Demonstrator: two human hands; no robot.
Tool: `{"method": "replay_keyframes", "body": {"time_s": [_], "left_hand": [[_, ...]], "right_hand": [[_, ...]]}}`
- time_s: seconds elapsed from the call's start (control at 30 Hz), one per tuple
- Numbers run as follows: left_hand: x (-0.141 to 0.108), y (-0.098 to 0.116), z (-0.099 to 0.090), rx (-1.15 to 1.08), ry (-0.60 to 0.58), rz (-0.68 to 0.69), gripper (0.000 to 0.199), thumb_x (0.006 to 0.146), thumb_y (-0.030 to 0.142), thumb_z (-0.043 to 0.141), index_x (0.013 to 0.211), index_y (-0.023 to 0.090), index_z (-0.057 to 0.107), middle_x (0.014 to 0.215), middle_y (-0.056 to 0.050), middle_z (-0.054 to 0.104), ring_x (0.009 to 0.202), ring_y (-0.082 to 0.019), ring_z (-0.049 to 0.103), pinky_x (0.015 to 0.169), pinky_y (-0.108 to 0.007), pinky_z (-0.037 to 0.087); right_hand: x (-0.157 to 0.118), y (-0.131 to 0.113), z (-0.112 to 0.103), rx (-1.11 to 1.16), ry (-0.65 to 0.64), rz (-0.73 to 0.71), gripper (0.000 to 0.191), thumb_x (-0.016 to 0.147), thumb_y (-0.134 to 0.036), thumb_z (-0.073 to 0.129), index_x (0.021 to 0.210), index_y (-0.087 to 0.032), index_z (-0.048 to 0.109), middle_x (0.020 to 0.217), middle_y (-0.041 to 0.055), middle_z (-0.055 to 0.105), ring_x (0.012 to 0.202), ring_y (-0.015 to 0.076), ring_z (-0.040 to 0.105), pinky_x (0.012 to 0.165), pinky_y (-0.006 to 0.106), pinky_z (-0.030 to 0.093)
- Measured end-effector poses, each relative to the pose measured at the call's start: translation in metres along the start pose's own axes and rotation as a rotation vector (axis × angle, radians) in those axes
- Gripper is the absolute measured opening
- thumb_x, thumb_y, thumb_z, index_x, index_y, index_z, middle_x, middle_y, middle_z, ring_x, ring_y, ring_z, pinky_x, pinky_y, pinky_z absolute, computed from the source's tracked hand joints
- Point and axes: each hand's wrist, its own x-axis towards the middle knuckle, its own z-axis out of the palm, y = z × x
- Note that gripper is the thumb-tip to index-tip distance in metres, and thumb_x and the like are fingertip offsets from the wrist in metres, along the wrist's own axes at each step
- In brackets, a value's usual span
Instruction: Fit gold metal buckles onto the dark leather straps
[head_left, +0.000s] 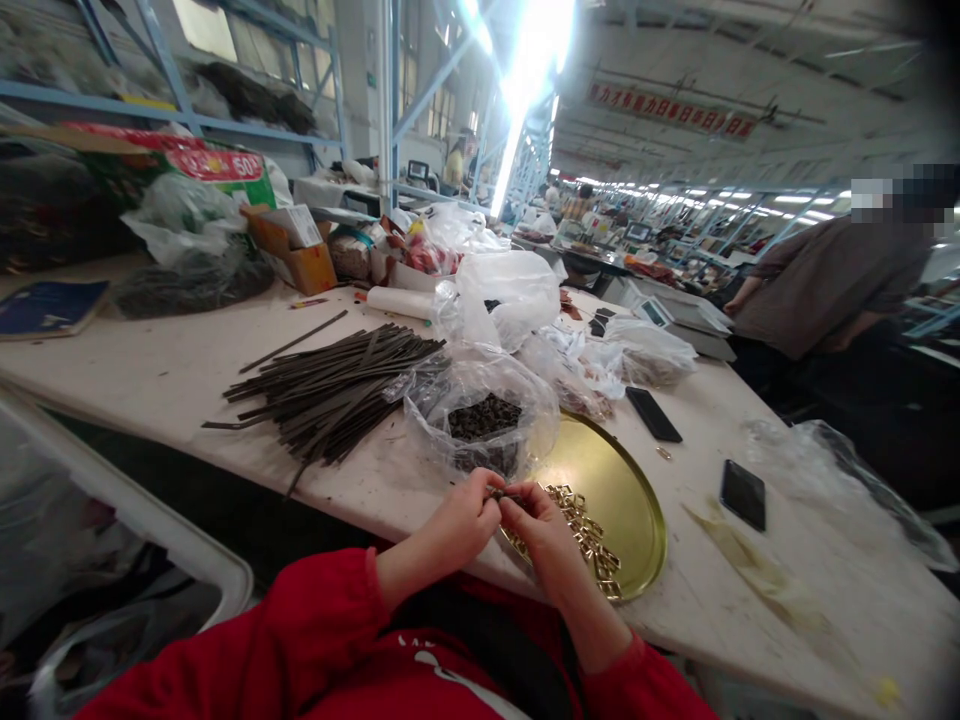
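My left hand (463,517) and my right hand (546,532) meet at the table's front edge, fingertips pinched together. Between them is a small dark piece (507,494), mostly covered by the fingers; its kind is unclear. Just beyond, a clear plastic bag (538,418) stands with its mouth spread, holding many small dark pieces (484,415). Beside and partly behind my right hand lies a round gold tray (634,490). Gold-coloured metal buckles (592,540) are heaped on its near left part. Long dark flat strips (337,385) lie in a bundle left of the bag.
Two phones, one black (653,414) and one dark grey (743,495), lie right of the tray. Plastic bags (499,290), a cardboard box (300,255) and a blue book (52,308) sit farther back. A person (832,270) stands at the right. A white bin (187,540) is at lower left.
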Motion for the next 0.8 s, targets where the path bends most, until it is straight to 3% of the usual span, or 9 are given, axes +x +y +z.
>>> {"method": "replay_keyframes", "body": {"time_s": [0.13,0.27,0.4,0.53,0.6,0.8], "left_hand": [[-0.001,-0.006,0.005,-0.166,-0.004,-0.012,0.037,0.073,0.01,0.037,0.111,0.012,0.041,0.067,0.002,0.053,0.066,-0.013,0.051,0.067,-0.026,0.041],[0.0,-0.007,0.001,-0.324,-0.097,-0.017,0.044,0.074,0.007,0.034,0.118,0.011,0.034,0.064,0.004,0.05,0.062,-0.011,0.048,0.065,-0.025,0.04],[-0.003,0.001,-0.006,-0.382,-0.189,-0.008,0.043,0.077,0.01,0.036,0.12,0.01,0.033,0.066,0.003,0.05,0.062,-0.01,0.047,0.061,-0.023,0.039],[-0.005,0.001,-0.011,-0.377,-0.235,-0.028,0.042,0.08,0.014,0.038,0.122,0.013,0.034,0.077,-0.001,0.055,0.058,-0.008,0.046,0.054,-0.02,0.038],[-0.003,-0.003,-0.012,-0.371,-0.257,-0.07,0.044,0.082,0.017,0.038,0.125,0.014,0.031,0.078,-0.001,0.056,0.052,-0.006,0.045,0.049,-0.018,0.037],[0.007,-0.019,-0.011,-0.332,-0.244,-0.196,0.051,0.08,0.025,0.046,0.126,0.013,0.028,0.064,0.004,0.055,0.046,-0.007,0.05,0.045,-0.019,0.039]], "right_hand": [[-0.005,0.002,0.01,-0.161,0.12,-0.186,0.024,0.068,-0.037,0.066,0.083,-0.02,0.06,0.074,0.0008,0.061,0.07,0.016,0.056,0.069,0.031,0.044],[-0.012,-0.004,0.009,-0.327,0.123,-0.352,0.026,0.081,-0.04,0.05,0.086,-0.02,0.065,0.093,0.0063,0.059,0.091,0.0196,0.054,0.082,0.034,0.041],[-0.011,-0.007,0.006,-0.147,0.087,-0.157,0.026,0.074,-0.042,0.059,0.089,-0.021,0.063,0.079,0.002,0.06,0.073,0.0157,0.055,0.07,0.03,0.044],[-0.008,-0.005,0.007,0.032,-0.117,0.079,0.038,0.071,-0.045,0.061,0.1,-0.021,0.061,0.073,-0.0005,0.059,0.061,0.0118,0.05,0.063,0.027,0.042],[-0.008,-0.004,0.008,0.01,-0.166,0.107,0.037,0.072,-0.046,0.06,0.099,-0.02,0.063,0.065,-0.0019,0.056,0.061,0.0122,0.05,0.065,0.027,0.041],[-0.006,0.001,0.013,0.038,-0.065,0.035,0.031,0.069,-0.04,0.064,0.093,-0.022,0.059,0.064,-0.0031,0.057,0.065,0.0136,0.054,0.068,0.028,0.043]]}}
